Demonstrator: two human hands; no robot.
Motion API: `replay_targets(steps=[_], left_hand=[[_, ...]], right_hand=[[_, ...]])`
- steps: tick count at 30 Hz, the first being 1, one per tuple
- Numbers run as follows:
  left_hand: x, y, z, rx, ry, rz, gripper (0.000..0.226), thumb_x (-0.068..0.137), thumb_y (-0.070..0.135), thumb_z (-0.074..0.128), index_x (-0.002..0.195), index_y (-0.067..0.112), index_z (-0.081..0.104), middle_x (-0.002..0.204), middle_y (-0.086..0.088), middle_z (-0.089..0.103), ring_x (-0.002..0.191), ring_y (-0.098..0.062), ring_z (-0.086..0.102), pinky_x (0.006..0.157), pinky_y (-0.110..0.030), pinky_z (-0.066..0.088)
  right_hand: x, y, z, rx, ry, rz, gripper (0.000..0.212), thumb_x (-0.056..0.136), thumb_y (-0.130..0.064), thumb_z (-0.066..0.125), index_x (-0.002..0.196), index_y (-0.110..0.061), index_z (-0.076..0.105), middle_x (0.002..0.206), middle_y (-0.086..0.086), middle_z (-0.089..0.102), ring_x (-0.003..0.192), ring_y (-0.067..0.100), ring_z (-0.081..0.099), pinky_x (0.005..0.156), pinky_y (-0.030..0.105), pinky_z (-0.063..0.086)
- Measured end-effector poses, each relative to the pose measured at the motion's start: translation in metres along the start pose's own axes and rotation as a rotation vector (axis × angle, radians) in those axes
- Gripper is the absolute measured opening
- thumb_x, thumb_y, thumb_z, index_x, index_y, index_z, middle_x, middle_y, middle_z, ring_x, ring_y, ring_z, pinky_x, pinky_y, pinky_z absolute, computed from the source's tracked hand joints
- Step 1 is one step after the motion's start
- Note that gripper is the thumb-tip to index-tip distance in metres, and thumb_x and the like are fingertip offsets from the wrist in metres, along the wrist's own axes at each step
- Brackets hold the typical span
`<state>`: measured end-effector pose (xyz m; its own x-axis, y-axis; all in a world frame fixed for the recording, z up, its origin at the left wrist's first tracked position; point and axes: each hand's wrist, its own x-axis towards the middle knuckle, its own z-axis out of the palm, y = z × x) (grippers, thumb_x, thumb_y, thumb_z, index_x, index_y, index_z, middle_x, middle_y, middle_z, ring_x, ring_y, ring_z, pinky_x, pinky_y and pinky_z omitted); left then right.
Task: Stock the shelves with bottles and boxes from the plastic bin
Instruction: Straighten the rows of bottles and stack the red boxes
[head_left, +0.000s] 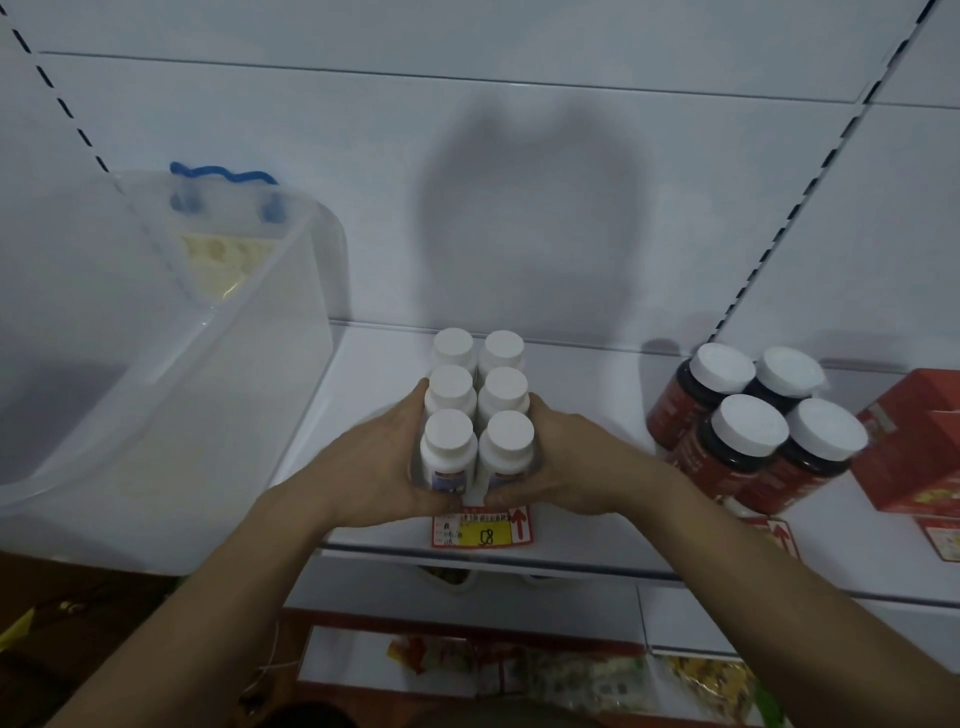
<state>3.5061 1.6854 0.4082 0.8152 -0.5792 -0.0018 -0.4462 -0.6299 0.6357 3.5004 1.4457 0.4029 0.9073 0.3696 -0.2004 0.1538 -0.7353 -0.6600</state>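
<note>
Gripping six white bottles (478, 410) betw. left hand (379, 462) & right hand (561, 467), just above price tag (483, 527); fingers curled.

Two bare forearms reach in from the near edge, with no sleeves, watch or rings visible. The left hand (376, 462) and right hand (574, 462) are ungloved, with short plain nails.

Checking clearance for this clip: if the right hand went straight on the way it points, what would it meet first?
The right hand points toward the shelf's back panel. Beside the white bottles it holds, the way looks free up to that panel, though depth is unclear.
</note>
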Motion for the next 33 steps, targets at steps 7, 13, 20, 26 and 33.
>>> replay_targets(steps=[7, 13, 20, 26, 33], left_hand=[[0.002, -0.003, -0.001, -0.011, 0.001, 0.031, 0.112, 0.068, 0.043, 0.088, 0.149, 0.053, 0.011, 0.141, 0.036, 0.041, 0.122, 0.013, 0.047, 0.09, -0.019, 0.045], [0.002, -0.007, -0.002, -0.012, -0.011, 0.038, 0.112, 0.067, 0.048, 0.087, 0.148, 0.055, 0.009, 0.138, 0.04, 0.041, 0.117, 0.022, 0.044, 0.086, -0.009, 0.041], [0.007, -0.009, 0.0, 0.0, -0.032, 0.026, 0.113, 0.064, 0.047, 0.087, 0.151, 0.046, 0.013, 0.142, 0.031, 0.044, 0.122, 0.001, 0.053, 0.098, -0.035, 0.051], [0.008, -0.012, 0.003, 0.042, -0.025, 0.028, 0.115, 0.064, 0.054, 0.084, 0.152, 0.045, 0.011, 0.145, 0.027, 0.042, 0.121, -0.006, 0.055, 0.096, -0.041, 0.053], [0.009, -0.014, 0.006, 0.04, -0.015, 0.005, 0.114, 0.062, 0.055, 0.084, 0.15, 0.046, 0.012, 0.145, 0.026, 0.043, 0.123, -0.008, 0.055, 0.098, -0.043, 0.052]], right_hand=[[-0.001, -0.003, 0.006, -0.016, 0.032, 0.0, 0.096, 0.066, -0.053, 0.088, 0.142, -0.034, 0.033, 0.136, -0.012, 0.055, 0.116, 0.014, 0.058, 0.1, 0.039, 0.05], [-0.003, 0.001, -0.001, 0.013, -0.005, 0.045, 0.116, 0.053, -0.064, 0.09, 0.144, -0.031, 0.027, 0.14, -0.012, 0.051, 0.123, 0.014, 0.054, 0.104, 0.038, 0.048], [0.002, 0.0, -0.014, 0.086, -0.123, 0.027, 0.123, 0.062, -0.033, 0.096, 0.153, -0.034, 0.014, 0.146, -0.016, 0.046, 0.131, 0.012, 0.047, 0.111, 0.032, 0.04], [0.007, 0.002, -0.01, 0.068, -0.084, 0.011, 0.122, 0.059, -0.04, 0.097, 0.152, -0.035, 0.018, 0.146, -0.017, 0.047, 0.13, 0.013, 0.05, 0.111, 0.039, 0.043], [0.01, 0.003, -0.012, 0.035, -0.09, 0.02, 0.121, 0.06, -0.039, 0.096, 0.152, -0.034, 0.018, 0.144, -0.015, 0.049, 0.129, 0.014, 0.05, 0.111, 0.039, 0.043]])
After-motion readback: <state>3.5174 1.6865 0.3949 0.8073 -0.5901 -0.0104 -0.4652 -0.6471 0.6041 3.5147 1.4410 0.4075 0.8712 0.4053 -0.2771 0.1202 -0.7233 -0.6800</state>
